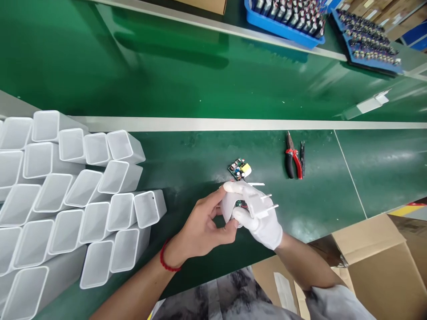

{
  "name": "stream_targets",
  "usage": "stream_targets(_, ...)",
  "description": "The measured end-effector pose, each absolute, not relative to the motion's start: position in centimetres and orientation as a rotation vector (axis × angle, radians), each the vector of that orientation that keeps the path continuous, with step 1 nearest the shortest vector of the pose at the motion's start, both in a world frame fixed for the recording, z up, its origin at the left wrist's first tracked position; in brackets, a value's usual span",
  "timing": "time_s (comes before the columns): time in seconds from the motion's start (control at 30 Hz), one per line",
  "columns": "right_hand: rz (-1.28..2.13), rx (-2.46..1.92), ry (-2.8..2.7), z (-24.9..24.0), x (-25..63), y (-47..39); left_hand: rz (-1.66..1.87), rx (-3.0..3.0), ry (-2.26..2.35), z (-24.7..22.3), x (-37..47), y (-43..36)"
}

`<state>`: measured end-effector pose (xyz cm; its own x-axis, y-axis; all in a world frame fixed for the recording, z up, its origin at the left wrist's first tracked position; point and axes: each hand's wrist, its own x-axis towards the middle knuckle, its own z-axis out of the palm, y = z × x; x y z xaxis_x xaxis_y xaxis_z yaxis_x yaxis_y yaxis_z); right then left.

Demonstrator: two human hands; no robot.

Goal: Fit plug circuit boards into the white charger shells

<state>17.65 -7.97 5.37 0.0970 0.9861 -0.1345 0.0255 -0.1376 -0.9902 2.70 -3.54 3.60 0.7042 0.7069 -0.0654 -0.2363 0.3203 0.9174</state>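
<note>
My left hand (203, 222), bare with a red cord bracelet at the wrist, pinches a white plastic housing (228, 205) between thumb and fingers. In a white glove, my right hand (263, 229) is closed round a white plug cover (257, 205) with pale prongs sticking out to the right. The two parts are held close together, slightly apart, and a bit of green circuit board (238, 203) with a red wire shows between them. Just beyond my fingers, a small circuit board (239, 169) with a yellow component lies on the green bench (187, 160).
Stacked white open-ended housings (83, 189) fill the left side. Red-and-black pliers (292, 160) and black tweezers (302, 159) lie to the right. A blue bin (283, 33) and a blue tray (373, 62) of parts sit on the shelf. An open cardboard box (376, 262) stands lower right.
</note>
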Motion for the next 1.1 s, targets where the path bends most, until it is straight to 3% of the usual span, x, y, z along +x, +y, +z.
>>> stream_targets(0.13,1.171,-1.272,-1.077,5.2,17.7,-8.2,0.591,1.141,0.544,4.1,2.5,-3.3)
stream_targets(0.37,1.462,-1.209,-1.305,5.9,20.4,-7.6,0.624,0.856,0.591,3.8,3.0,-2.4)
stream_targets(0.63,1.281,-1.125,-1.038,7.4,21.6,-7.6,0.813,0.714,0.64,2.7,3.3,-1.9)
stream_targets(0.83,1.409,-1.284,-0.853,6.5,17.9,-7.0,0.771,0.733,0.64,2.9,3.1,-2.5)
stream_targets(1.1,1.329,-1.345,-0.774,5.6,16.7,-6.7,0.798,0.934,0.767,2.8,2.9,-2.7)
